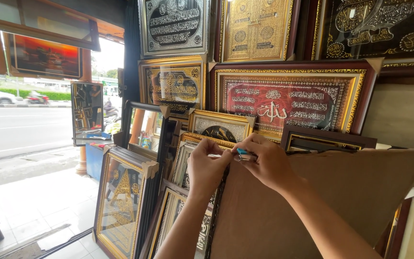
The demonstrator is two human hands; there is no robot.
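Head view: both hands meet at the top corner of a brown backing board [312,201] propped upright among framed pictures. Left hand [208,169] has its fingers curled on the board's edge. Right hand [264,160] pinches a small blue-handled tool [244,154] against that corner. A red framed picture [288,98] hangs behind.

We see a plain brown backing board [312,201], a small blue-and-silver tool [245,154], a maroon frame [295,98] with gold patterned border, a black panel [377,26] with gold ornament, a silver-patterned frame [174,26]
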